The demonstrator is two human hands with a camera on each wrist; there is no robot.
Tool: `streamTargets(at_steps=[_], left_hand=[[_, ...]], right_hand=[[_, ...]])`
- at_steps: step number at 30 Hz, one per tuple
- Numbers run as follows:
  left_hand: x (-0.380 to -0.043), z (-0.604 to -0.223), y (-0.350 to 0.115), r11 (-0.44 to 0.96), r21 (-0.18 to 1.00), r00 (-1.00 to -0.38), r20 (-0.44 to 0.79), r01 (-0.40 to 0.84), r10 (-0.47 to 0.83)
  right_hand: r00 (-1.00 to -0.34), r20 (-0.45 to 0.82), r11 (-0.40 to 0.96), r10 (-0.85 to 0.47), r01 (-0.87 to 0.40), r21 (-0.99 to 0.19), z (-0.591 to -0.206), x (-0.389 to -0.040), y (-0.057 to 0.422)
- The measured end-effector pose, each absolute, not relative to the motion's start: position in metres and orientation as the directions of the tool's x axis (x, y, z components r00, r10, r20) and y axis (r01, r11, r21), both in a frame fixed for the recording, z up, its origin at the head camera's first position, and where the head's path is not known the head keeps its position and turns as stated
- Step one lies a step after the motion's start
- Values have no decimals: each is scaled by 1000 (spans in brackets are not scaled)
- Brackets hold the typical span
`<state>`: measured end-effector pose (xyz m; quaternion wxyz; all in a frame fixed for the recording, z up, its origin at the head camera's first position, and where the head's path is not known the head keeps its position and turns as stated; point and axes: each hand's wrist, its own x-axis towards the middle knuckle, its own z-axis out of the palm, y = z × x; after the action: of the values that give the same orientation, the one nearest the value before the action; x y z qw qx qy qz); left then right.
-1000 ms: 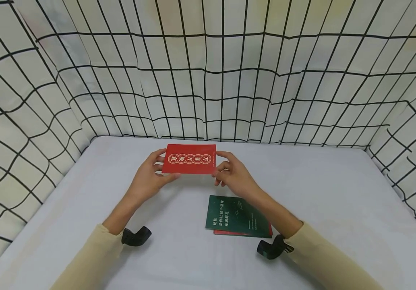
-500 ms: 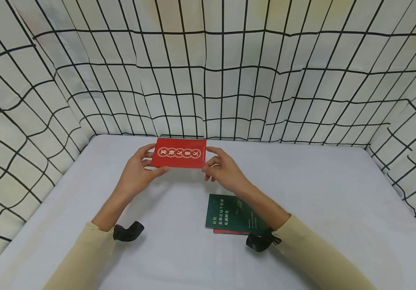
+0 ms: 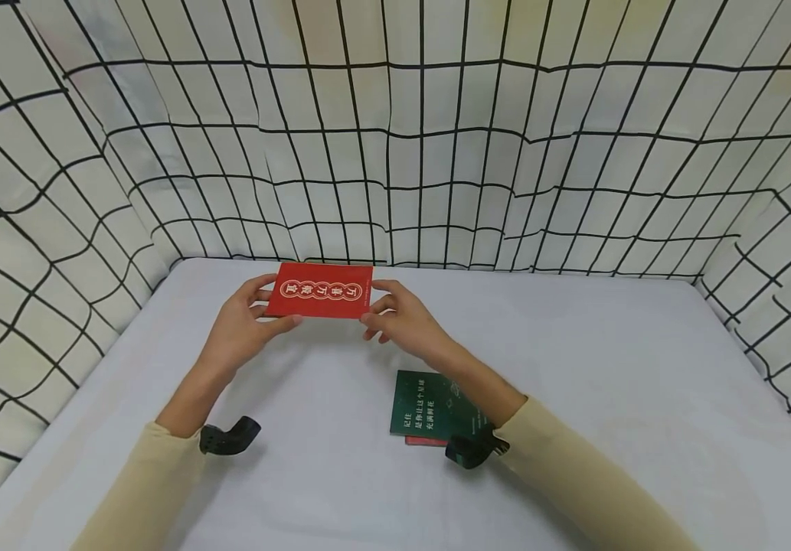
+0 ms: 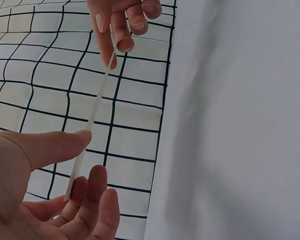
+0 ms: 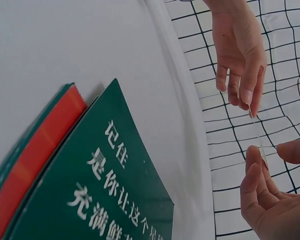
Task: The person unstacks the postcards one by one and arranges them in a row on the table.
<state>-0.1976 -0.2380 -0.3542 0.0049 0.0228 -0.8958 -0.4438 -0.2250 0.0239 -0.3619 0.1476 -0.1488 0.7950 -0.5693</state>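
A flat red card (image 3: 319, 289) with a row of white-ringed Chinese characters is held up over the far part of the table, its printed face toward the head camera. My left hand (image 3: 236, 323) grips its left end, thumb along the near edge and fingers behind. At the opposite end, my right hand (image 3: 403, 320) pinches the near right corner between thumb and fingers. From the left wrist, the card shows only as a thin pale edge (image 4: 96, 110) between both hands. Below my right forearm lies a green card (image 3: 426, 402) with white writing, partly hidden by the wrist.
Under the green card a red one (image 5: 37, 165) sticks out, with another green edge (image 5: 27, 132) beneath it. White cloth covers the table (image 3: 609, 367). A black grid net (image 3: 423, 138) over white sheeting encloses the back and sides. Black wrist cameras (image 3: 230, 436) jut from both cuffs.
Both hands have carried the red card leftward and slightly farther away, keeping hold of it. My right forearm now covers more of the green card, which has stayed in place.
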Motion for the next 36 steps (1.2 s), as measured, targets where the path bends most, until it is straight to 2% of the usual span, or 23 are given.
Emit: streamTargets(at_steps=[7, 36], left_hand=[[-198, -355, -247, 594, 801, -997, -45, -74, -63], [-203, -352, -279, 545, 831, -986, -22, -111, -166]], right_hand=[[-911, -86, 300, -403, -42, -953, -365, -229, 13], [-888, -110, 284, -447, -24, -958, -363, -232, -26]])
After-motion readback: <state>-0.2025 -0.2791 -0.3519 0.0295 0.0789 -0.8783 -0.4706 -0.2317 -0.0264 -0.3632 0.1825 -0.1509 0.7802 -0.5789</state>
